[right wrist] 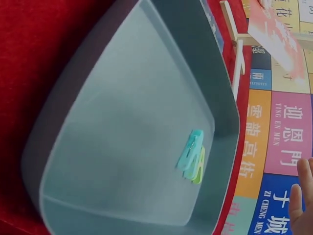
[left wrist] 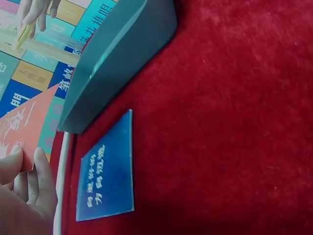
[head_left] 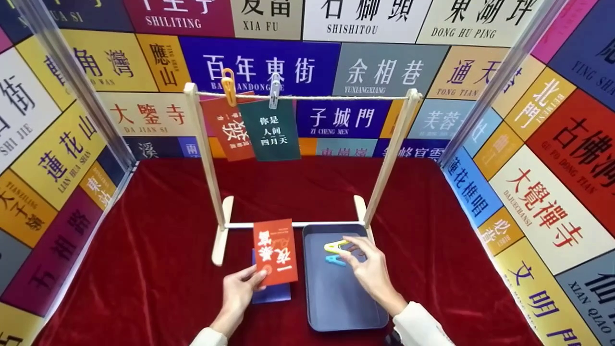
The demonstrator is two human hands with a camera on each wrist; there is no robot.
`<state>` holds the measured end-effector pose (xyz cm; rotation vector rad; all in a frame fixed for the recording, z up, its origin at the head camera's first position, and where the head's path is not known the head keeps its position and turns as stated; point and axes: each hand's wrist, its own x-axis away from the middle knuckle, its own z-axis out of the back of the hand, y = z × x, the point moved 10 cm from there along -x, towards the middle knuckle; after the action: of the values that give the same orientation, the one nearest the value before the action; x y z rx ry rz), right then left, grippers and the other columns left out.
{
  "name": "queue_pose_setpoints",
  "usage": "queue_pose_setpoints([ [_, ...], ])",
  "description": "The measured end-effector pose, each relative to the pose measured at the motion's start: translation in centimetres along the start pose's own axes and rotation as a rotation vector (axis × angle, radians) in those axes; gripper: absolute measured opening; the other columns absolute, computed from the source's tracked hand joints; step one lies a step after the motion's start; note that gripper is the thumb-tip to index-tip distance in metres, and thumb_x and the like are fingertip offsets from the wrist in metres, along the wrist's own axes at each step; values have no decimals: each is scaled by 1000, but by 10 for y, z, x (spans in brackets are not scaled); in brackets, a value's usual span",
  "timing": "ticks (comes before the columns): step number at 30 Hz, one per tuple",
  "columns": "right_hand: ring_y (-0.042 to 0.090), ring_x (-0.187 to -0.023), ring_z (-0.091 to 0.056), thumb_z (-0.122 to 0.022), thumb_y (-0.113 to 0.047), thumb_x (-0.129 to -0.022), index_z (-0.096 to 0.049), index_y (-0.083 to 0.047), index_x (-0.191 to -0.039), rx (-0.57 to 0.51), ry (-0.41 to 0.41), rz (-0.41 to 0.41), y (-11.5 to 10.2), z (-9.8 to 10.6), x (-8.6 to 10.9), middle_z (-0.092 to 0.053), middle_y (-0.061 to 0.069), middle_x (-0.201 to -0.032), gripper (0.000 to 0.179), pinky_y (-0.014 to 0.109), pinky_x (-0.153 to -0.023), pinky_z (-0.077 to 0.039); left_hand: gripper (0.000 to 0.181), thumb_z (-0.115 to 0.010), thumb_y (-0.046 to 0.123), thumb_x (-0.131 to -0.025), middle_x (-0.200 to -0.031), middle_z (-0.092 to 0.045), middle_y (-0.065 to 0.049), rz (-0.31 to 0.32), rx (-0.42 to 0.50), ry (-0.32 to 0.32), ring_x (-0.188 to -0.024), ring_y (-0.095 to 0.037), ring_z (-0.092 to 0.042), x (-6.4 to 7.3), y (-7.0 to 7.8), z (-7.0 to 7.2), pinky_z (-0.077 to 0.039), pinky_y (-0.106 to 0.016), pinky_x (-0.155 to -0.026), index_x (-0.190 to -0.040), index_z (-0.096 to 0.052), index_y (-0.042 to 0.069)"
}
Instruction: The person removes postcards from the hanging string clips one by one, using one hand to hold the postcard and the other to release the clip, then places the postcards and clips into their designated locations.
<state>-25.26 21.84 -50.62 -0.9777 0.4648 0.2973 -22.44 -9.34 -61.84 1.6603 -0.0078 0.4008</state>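
My left hand [head_left: 241, 293] pinches a red card [head_left: 276, 252] with white characters between thumb and fingers, above a blue card [left wrist: 108, 174] that lies on the red cloth. Above the grey tray [head_left: 343, 300], my right hand [head_left: 372, 269] pinches a yellow clothespin [head_left: 334, 247] between thumb and fingertips. In the right wrist view a teal clothespin [right wrist: 190, 152] and a yellow-green clothespin [right wrist: 199, 166] lie together inside the tray; my right fingers show at the right edge there, their clothespin out of sight.
Behind the tray stands a wooden frame [head_left: 384, 158] with a string [head_left: 336, 97] across its top. An orange clothespin [head_left: 228, 87] holds a red card [head_left: 230, 137] on it, and a clear clothespin [head_left: 274, 91] a dark green card [head_left: 271, 149]. Sign-printed walls surround the cloth.
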Motion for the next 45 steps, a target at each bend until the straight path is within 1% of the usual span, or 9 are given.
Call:
queue_pose_setpoints([
  [3, 24, -88, -70, -84, -13, -79, -74, -15, -115, -7, -40, -40, 9, -3, 3, -74, 0, -104, 37, 20, -74, -55, 44, -74, 1, -88, -101, -72, -30, 18, -1, 9, -65, -9, -73, -2, -5, 2, -64, -28, -62, -125, -59, -17],
  [5, 25, -88, -70, -84, -15, -80, -74, -14, -116, -1, -60, -47, 12, -4, 4, -74, -1, -105, 37, 19, -75, -54, 44, -73, 1, -88, -100, -73, -30, 31, 2, 10, -65, -10, -74, -3, -9, 3, -64, -28, -62, -125, -58, -18],
  [10, 27, -88, -70, -83, -13, -81, -73, -7, -116, 29, -94, -67, 18, -8, 9, -74, 3, -102, 37, 20, -74, -54, 40, -72, -1, -89, -99, -73, -31, 55, -10, 13, -67, -13, -75, -4, -18, 6, -64, -28, -62, -122, -59, -20],
  [14, 26, -88, -71, -85, -13, -79, -74, -8, -114, 45, -104, -101, 25, -10, 12, -75, 7, -98, 37, 21, -74, -55, 38, -72, 0, -89, -99, -73, -31, 68, -21, 18, -70, -14, -75, -5, -24, 9, -65, -29, -63, -120, -61, -20],
  [21, 29, -83, -72, -86, -15, -77, -76, -6, -109, 86, -124, -138, 37, -15, 19, -75, 7, -93, 34, 36, -74, -62, 36, -72, -1, -88, -97, -74, -28, 101, -73, 33, -73, -14, -75, -8, -36, 15, -65, -29, -64, -118, -63, -19],
  [29, 31, -84, -75, -85, -14, -79, -75, -2, -108, 129, -196, -157, 50, -24, 25, -76, 17, -94, 33, 47, -77, -62, 35, -74, 1, -88, -92, -76, -25, 107, -108, 32, -73, -16, -75, -8, -42, 19, -65, -29, -63, -115, -65, -18],
  [33, 31, -85, -75, -85, -16, -80, -75, -2, -109, 177, -224, -156, 54, -28, 28, -77, 16, -96, 34, 48, -79, -62, 33, -74, 1, -88, -89, -76, -23, 127, -149, 36, -70, -17, -74, -7, -45, 20, -64, -28, -61, -114, -67, -17],
  [37, 30, -86, -74, -85, -17, -79, -75, -3, -109, 226, -236, -154, 56, -28, 31, -77, 15, -95, 34, 47, -77, -61, 33, -74, 1, -88, -89, -75, -23, 140, -153, 35, -68, -18, -74, -6, -46, 19, -64, -27, -61, -114, -66, -18],
  [45, 27, -83, -75, -87, -20, -77, -77, -10, -105, 302, -216, -140, 59, -27, 33, -78, 11, -94, 32, 39, -70, -61, 33, -74, 0, -87, -91, -75, -26, 144, -148, 27, -67, -20, -75, -4, -46, 16, -65, -29, -61, -114, -66, -18],
])
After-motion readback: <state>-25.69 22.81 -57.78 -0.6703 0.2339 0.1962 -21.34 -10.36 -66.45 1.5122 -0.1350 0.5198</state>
